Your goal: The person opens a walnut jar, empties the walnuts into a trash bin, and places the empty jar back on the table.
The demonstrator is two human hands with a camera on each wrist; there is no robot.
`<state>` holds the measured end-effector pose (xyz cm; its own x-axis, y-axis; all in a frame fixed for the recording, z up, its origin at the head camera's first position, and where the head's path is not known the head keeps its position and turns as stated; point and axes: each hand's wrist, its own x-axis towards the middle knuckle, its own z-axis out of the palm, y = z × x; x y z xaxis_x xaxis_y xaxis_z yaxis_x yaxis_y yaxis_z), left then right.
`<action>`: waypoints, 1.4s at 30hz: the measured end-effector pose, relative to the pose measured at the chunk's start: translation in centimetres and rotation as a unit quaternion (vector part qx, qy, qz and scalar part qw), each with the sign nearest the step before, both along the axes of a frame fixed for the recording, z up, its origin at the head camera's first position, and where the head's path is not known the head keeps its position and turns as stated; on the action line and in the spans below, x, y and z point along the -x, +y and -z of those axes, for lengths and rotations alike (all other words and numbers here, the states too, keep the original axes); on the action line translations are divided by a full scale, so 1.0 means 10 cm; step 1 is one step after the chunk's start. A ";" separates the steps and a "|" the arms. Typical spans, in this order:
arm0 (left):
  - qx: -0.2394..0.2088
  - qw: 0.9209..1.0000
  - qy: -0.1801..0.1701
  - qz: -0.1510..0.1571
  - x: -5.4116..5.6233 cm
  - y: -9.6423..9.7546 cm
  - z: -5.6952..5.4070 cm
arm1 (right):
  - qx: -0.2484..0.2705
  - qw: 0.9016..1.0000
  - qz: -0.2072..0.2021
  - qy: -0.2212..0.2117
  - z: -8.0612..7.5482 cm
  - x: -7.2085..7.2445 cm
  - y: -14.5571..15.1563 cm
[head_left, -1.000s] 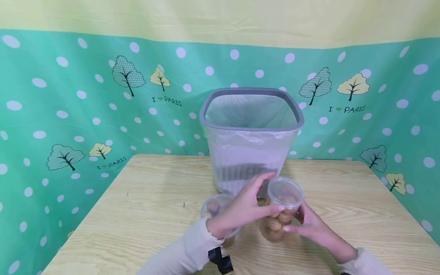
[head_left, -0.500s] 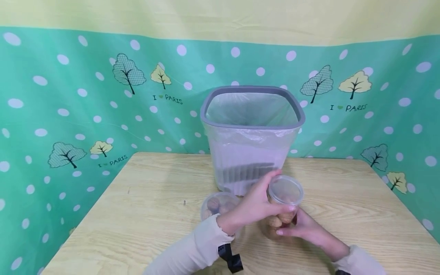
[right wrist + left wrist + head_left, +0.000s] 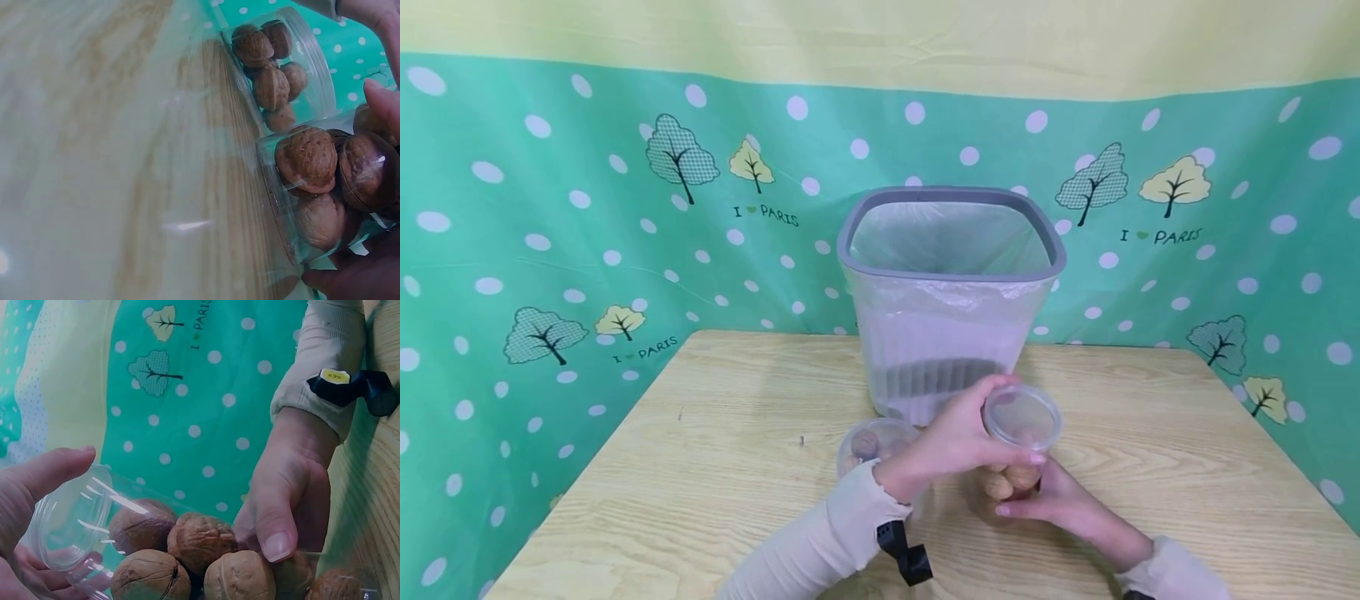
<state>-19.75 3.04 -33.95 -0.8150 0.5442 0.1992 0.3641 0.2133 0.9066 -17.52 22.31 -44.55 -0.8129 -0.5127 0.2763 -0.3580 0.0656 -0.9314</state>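
Note:
A clear plastic jar [image 3: 1022,413] of walnuts stands near the front of the table, leaning slightly in the head view. My left hand [image 3: 951,442] grips it around the top, thumb in front and fingers behind. Lower down, my right hand [image 3: 1067,498] holds the jar's side with its thumb across the front. Several walnuts [image 3: 240,575] show through the wall in the left wrist view, below a bare upper part. Beside it, a second clear jar [image 3: 325,84] holds more walnuts; in the head view my left forearm partly covers it.
A light bin [image 3: 943,325] with a grey rim and a plastic bag liner stands behind the jars. The wooden table [image 3: 737,467] ends against a green dotted curtain [image 3: 760,275]. A tiny dark speck [image 3: 802,441] lies left of the second jar.
My left hand has slid a little right and wraps further around the jar's top. My right hand has shifted slightly left along its side. The second jar and bin stay put.

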 end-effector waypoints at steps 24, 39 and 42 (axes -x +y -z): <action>-0.115 0.993 -0.023 -0.033 -0.05 -0.29 -0.21 | 0.072 0.995 -0.059 0.048 -0.30 0.03 -0.14; -0.215 0.975 -0.058 -0.024 -0.06 -0.53 -0.29 | -0.063 0.989 0.043 0.124 -0.64 0.11 -0.09; -0.213 0.976 -0.045 -0.011 -0.04 -0.60 -0.30 | -0.090 0.985 0.048 0.137 -0.72 0.13 -0.09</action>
